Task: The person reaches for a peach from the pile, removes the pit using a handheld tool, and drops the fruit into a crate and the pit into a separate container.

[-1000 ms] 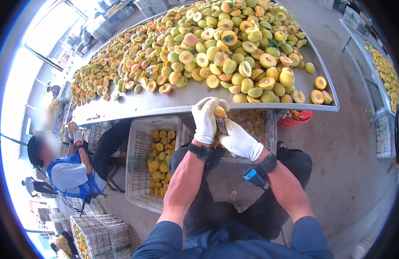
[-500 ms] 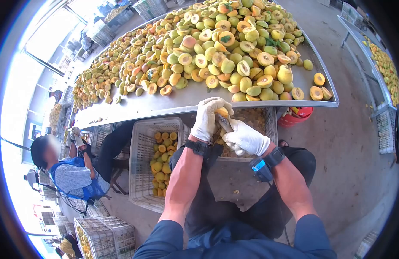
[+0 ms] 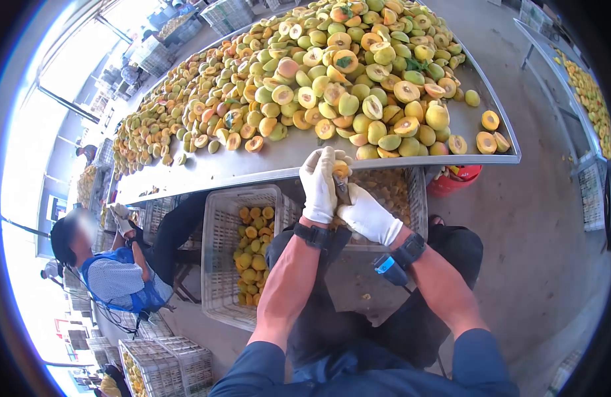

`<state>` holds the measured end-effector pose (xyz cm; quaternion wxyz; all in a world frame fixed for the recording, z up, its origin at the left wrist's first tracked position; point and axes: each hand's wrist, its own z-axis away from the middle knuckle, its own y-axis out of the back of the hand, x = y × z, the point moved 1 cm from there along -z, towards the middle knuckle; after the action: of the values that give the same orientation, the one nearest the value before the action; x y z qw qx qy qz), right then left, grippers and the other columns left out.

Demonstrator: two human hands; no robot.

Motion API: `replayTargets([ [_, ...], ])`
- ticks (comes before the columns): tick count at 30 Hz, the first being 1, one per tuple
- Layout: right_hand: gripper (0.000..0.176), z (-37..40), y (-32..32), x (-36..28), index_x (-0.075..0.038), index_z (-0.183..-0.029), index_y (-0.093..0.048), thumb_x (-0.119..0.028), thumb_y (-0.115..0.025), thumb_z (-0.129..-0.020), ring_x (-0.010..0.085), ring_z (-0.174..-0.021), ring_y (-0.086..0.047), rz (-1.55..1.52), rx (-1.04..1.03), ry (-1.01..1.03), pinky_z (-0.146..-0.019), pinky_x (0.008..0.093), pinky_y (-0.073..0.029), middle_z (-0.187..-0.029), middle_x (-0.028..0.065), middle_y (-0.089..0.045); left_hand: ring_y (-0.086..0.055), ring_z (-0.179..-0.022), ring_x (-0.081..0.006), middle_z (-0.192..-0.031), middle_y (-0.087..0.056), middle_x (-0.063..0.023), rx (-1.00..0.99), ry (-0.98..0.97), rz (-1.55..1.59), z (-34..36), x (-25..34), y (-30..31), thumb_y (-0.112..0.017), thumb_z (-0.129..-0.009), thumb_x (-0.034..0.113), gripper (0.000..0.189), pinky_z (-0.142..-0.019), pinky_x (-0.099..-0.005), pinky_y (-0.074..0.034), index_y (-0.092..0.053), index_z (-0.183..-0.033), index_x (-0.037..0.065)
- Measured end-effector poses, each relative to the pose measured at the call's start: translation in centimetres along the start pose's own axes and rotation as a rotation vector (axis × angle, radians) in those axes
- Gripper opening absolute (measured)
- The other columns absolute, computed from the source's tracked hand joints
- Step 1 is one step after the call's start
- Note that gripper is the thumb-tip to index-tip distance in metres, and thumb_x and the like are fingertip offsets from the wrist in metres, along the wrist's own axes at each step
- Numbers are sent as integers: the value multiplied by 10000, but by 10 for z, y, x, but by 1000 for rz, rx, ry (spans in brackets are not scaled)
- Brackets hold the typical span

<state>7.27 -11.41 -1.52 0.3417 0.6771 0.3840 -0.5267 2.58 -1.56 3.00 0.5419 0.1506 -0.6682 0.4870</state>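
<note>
My left hand [image 3: 320, 184], in a white glove, is closed around a yellow peach half [image 3: 341, 170] just off the table's front edge. My right hand [image 3: 371, 217], also gloved, grips a short grey metal hand tool [image 3: 343, 192]. The tool's upper end meets the underside of the peach half; its exact shape is partly hidden by my fingers. Beyond both hands a large heap of whole and halved peaches [image 3: 348, 104] covers much of the metal table [image 3: 252, 171]. Beneath my hands sits a crate [image 3: 418, 198] of brownish scraps.
Left of my knees stands a white crate [image 3: 218, 248] with yellow peach halves [image 3: 252, 261]. A red bucket [image 3: 456, 182] is under the table's right corner. On the left sits a co-worker [image 3: 120, 274] in a blue apron. Stacked crates [image 3: 170, 364] stand at lower left.
My hands have shifted slightly, the right one a little to the left. The peach half has turned a bit in my left hand, with the tool still against it.
</note>
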Motion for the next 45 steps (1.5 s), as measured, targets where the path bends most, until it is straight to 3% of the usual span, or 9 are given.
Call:
replayTargets([
  [2,194,1,18,-57,-37,-1034,-536,-70,-542,-843,112,-512,-496,-335,-286,-567,-435,270,-413,-726,25,-541,-625,-583,-168,-749,-679,-115,-12,-37,-161,2,6,2,-606,-971,177,205,-553,-266,-513,-653,-877,1],
  [5,95,2,18,-65,-102,-916,-484,-37,-521,-857,44,-442,-367,-492,-333,-662,-369,233,-289,-631,-39,-438,-622,-577,-158,-742,-679,-110,-58,33,-111,-1,10,9,-613,-968,181,210,-549,-260,-513,-652,-861,5],
  [16,126,5,28,-69,-132,-945,-456,-41,-524,-891,29,-479,-364,-690,-403,-736,-373,206,-279,-684,-54,-420,-607,-579,-140,-742,-681,-107,-112,-71,-180,7,17,8,-630,-958,188,210,-555,-254,-495,-652,-857,5],
  [20,127,4,28,-61,-126,-965,-455,-45,-516,-890,35,-494,-376,-412,-431,-733,-381,202,-295,-699,-47,-431,-620,-590,-182,-745,-664,-128,-196,176,-224,-7,15,17,-622,-954,253,263,-540,-281,-506,-632,-890,-2],
  [23,138,5,24,-55,-129,-978,-456,-58,-521,-879,30,-486,-371,-572,-413,-768,-385,193,-299,-690,-45,-431,-620,-597,-182,-758,-666,-131,-118,316,-253,-11,10,27,-623,-952,269,287,-539,-296,-513,-650,-962,-17],
  [28,155,5,26,-52,-146,-992,-448,-56,-519,-887,14,-478,-348,-680,-413,-792,-381,182,-265,-682,-60,-406,-643,-628,-176,-813,-684,-132,-399,366,-412,-7,38,20,-633,-942,342,440,-584,-298,-546,-662,-1151,-44],
  [32,163,5,28,-56,-160,-1003,-441,-46,-515,-913,2,-476,-335,-646,-434,-827,-372,175,-237,-688,-72,-391,-653,-661,-159,-757,-681,-120,-528,307,-569,-11,38,25,-613,-911,246,358,-612,-263,-542,-687,-1098,-50],
  [36,132,5,22,-57,-137,-982,-458,-45,-512,-904,10,-476,-319,-775,-386,-816,-374,183,-246,-705,-59,-398,-637,-634,-175,-723,-674,-126,-248,197,-313,-3,28,18,-559,-855,133,269,-604,-267,-529,-687,-991,-61],
  [45,130,-2,16,-52,-118,-978,-475,-29,-513,-892,0,-475,-327,-822,-493,-772,-368,171,-249,-735,-57,-421,-597,-590,-216,-715,-656,-158,-178,301,-187,-12,27,34,-556,-824,118,300,-587,-304,-515,-639,-1014,-99],
])
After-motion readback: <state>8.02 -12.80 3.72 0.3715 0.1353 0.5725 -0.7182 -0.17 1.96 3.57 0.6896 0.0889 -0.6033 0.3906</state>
